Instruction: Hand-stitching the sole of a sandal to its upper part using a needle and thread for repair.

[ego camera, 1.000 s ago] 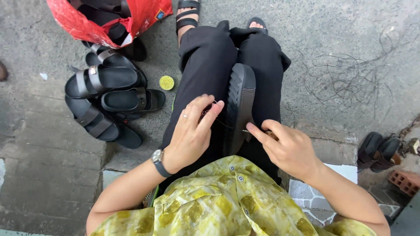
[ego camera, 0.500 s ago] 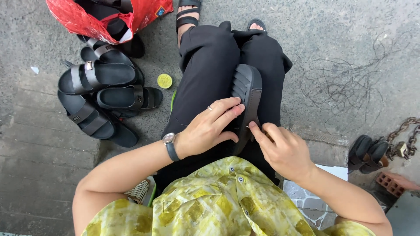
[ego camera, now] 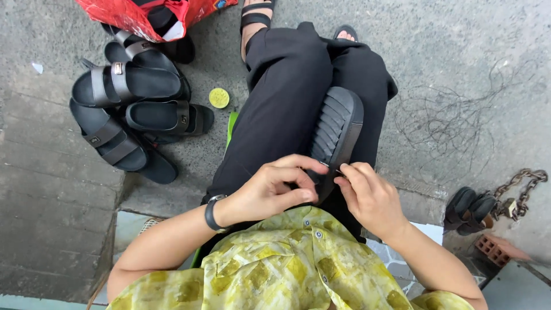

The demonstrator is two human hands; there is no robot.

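A black sandal lies sole-up on my lap, across my black trousers. My left hand grips its near end with curled fingers, a dark watch on the wrist. My right hand pinches the sandal's near edge with thumb and forefinger; something thin may be between them, too small to tell. I sit in a yellow patterned shirt with both feet out in front.
Several black sandals are piled on the concrete to my left. A small round yellow tin lies beside them. A red bag sits at the top. Tangled thread, a rusty chain and a brick are at the right.
My left hand has slid from the sandal's middle down to its near end and curled shut there. My right hand has shifted to pinch the same edge. The view has moved slightly.
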